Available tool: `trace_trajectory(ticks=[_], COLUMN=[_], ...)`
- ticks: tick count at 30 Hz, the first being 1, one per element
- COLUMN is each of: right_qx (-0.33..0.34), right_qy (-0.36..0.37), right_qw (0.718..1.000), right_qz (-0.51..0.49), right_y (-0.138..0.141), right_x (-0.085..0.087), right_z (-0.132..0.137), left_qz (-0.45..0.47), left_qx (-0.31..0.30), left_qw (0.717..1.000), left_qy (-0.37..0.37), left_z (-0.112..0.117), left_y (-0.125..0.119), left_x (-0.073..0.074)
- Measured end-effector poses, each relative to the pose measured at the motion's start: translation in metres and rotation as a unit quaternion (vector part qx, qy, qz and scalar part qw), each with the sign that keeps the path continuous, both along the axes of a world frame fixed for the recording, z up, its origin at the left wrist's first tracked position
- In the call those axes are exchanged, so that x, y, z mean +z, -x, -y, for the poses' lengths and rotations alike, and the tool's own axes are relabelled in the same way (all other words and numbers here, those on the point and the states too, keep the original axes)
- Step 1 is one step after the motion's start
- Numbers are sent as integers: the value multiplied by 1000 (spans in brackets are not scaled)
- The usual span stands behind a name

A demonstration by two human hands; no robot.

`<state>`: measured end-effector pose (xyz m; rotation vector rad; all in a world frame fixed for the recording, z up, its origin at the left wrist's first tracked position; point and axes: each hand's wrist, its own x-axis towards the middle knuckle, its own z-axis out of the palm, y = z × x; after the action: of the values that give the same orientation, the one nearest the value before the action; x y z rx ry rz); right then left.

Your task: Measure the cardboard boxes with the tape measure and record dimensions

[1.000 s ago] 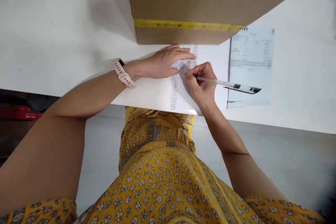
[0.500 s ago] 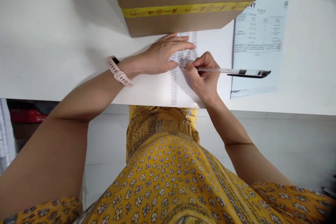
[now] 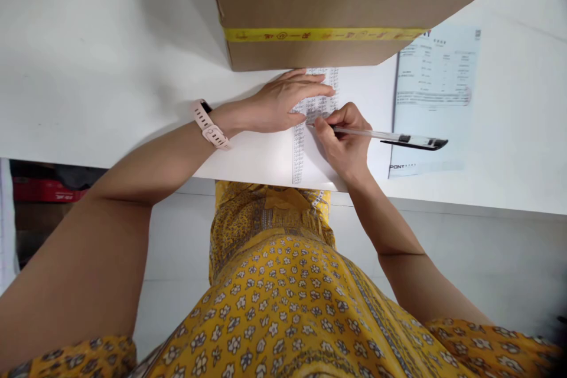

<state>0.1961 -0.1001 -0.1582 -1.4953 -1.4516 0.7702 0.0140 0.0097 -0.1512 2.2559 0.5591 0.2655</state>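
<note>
My left hand [image 3: 283, 101] lies flat, fingers stretched out, on a white sheet [image 3: 266, 156] with a column of small print. My right hand [image 3: 343, 142] is closed round a clear pen with a black cap [image 3: 398, 139], its tip touching the printed column just below my left fingertips. The pen's capped end points to the right. A pink watch [image 3: 210, 126] is on my left wrist.
A cardboard box with yellow tape [image 3: 336, 6] stands on the white table [image 3: 88, 71] just beyond my hands, covering the sheet's top. A pale blue printed form [image 3: 436, 71] lies to the right. The table's front edge runs just under my wrists.
Both hands stay in place on the sheet; the pen tip has shifted only slightly on the column. The view has tilted a little, moving box and papers in the frame.
</note>
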Motion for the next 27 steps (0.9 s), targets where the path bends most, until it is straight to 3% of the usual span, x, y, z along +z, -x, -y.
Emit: trace_trajectory(ticks=[17, 27], right_qx=[-13, -19], right_qy=[1, 40], right_qw=[1000, 999], right_qz=[0, 16], right_y=[0, 1], right_x=[3, 10], right_z=[1, -1], left_qz=[-21, -32], left_qx=[10, 8], left_qw=[1000, 999], left_qy=[-4, -22], left_z=[3, 5], left_y=[-1, 2], left_x=[8, 17])
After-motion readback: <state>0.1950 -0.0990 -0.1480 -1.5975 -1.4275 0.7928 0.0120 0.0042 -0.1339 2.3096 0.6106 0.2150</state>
